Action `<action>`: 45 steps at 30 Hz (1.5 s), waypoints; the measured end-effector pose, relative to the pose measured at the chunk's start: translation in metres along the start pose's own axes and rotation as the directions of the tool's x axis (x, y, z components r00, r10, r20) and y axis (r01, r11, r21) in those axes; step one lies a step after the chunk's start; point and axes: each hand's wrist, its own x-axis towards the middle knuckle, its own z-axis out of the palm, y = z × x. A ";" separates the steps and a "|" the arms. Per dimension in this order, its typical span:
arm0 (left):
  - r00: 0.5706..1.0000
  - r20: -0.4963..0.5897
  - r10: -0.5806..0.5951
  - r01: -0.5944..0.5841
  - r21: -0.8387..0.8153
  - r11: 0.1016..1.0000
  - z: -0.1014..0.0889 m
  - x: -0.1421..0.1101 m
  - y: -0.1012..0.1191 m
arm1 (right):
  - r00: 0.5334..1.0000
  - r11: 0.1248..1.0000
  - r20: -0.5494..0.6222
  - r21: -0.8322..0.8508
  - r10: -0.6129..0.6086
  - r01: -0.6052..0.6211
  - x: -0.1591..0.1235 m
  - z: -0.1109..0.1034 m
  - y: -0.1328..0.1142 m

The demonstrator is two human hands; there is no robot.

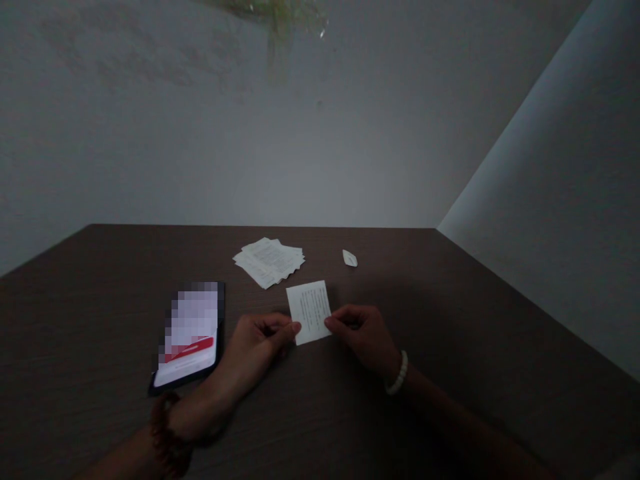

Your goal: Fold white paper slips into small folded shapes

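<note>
A small white sheet of paper (311, 310) with lines of printed text is held up between my two hands, above the table. My left hand (260, 340) pinches its left edge between thumb and fingers. On the opposite edge, my right hand (363, 333) grips it the same way. Just beyond the sheet lies a loose, fanned pile of similar printed papers (270, 260). A small folded white piece of paper (350, 258) rests to the right of that pile, apart from it. The print is too small to read.
A phone (193, 333) with its screen lit and partly pixelated lies left of my left hand, close to that forearm. The dark brown table (125, 260) meets a grey wall (320, 160) at the back. Another wall (560, 200) runs along the right side.
</note>
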 end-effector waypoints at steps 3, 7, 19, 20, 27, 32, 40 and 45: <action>1.000 -0.006 0.007 -0.007 0.013 1.000 0.000 0.000 -0.001 | 1.000 0.999 -0.015 -0.033 -0.012 0.012 0.000 0.000 -0.001; 0.998 -0.030 0.058 -0.057 0.043 0.997 -0.002 0.001 -0.003 | 1.000 0.998 0.015 -0.053 -0.017 0.018 0.000 0.001 -0.002; 0.972 0.026 0.233 -0.219 0.446 0.868 -0.004 0.001 -0.005 | 0.954 0.778 0.191 -0.552 -0.230 0.298 0.005 -0.015 0.006; 0.972 0.048 0.230 -0.226 0.464 0.857 -0.003 0.001 -0.007 | 0.949 0.758 0.202 -0.571 -0.243 0.316 0.006 -0.015 0.007; 0.978 0.073 0.197 -0.206 0.495 0.844 -0.004 0.003 -0.012 | 0.939 0.747 0.224 -0.571 -0.259 0.342 0.011 -0.017 0.015; 0.983 0.059 0.173 -0.182 0.431 0.884 -0.005 0.005 -0.010 | 0.924 0.740 0.203 -0.553 -0.325 0.382 0.011 -0.018 0.012; 0.962 0.118 0.248 -0.274 0.347 0.897 -0.003 -0.001 -0.007 | 0.809 0.675 0.285 -0.447 -0.515 0.587 0.001 -0.010 0.000; 0.912 0.150 0.382 -0.410 0.359 0.838 0.001 -0.008 -0.002 | 0.794 0.710 0.235 -0.357 -0.560 0.607 -0.004 -0.004 -0.006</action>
